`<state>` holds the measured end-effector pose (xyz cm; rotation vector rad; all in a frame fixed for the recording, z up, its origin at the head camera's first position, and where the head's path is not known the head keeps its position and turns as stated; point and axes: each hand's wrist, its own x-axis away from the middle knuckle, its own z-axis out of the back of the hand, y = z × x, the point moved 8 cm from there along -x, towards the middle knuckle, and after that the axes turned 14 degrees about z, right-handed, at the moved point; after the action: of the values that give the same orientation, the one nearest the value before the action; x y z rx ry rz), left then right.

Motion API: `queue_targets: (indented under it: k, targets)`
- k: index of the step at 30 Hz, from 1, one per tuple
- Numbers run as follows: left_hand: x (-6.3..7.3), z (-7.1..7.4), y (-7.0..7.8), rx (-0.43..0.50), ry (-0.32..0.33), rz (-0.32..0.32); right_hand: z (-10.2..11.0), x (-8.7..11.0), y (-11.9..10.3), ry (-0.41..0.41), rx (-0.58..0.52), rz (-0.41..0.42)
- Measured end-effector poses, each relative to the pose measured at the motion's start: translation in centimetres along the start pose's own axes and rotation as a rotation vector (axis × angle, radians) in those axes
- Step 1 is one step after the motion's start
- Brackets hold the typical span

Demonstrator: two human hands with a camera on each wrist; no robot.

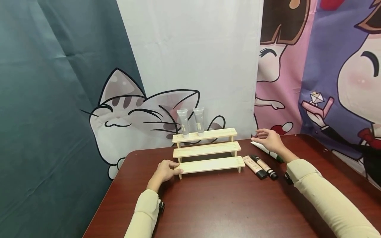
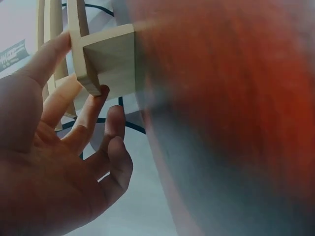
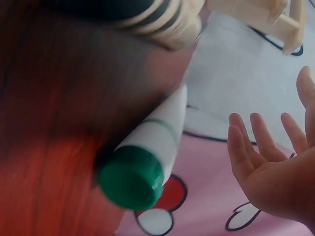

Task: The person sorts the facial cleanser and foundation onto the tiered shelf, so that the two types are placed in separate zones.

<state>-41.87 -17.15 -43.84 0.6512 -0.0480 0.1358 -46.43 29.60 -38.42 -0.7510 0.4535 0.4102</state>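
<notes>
A three-step wooden display stand [image 1: 212, 165] is on the table, and my left hand [image 1: 164, 170] pinches the left end of its lowest step. In the left wrist view, the thumb lies over the step [image 2: 81, 64] with fingertips at its underside. My right hand [image 1: 270, 140] hovers at the right, over a white squeeze tube with a green cap [image 1: 274, 155] lying on its side. Its fingers are spread and apart from the tube, as the right wrist view shows beside the green cap [image 3: 132, 177]. Two clear squeeze tubes, one left [image 1: 183, 123] and one right [image 1: 199, 122], stand cap-down on the top step.
Between the stand and the white tube lie a beige tube with a black cap [image 1: 254, 167] and a slimmer beige-and-black tube [image 1: 265, 168]. The dark red table [image 1: 214, 205] ends at a cartoon-printed curtain [image 1: 196, 59] behind the stand.
</notes>
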Motion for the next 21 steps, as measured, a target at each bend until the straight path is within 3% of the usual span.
queue_targets:
  k: [5, 10, 21]
  targets:
    - [0.1, -0.2, 0.0, -0.003, -0.003, -0.025, 1.0, 1.1, 2.2, -0.025, 0.066, -0.052]
    - [0.3, -0.3, 0.0, -0.010, -0.021, -0.002, 1.6, 2.1, 3.8, -0.080, 0.084, -0.111]
    - [0.2, -0.1, -0.2, 0.004, -0.005, 0.031, 2.0, 3.2, 5.9, -0.149, 0.139, -0.112]
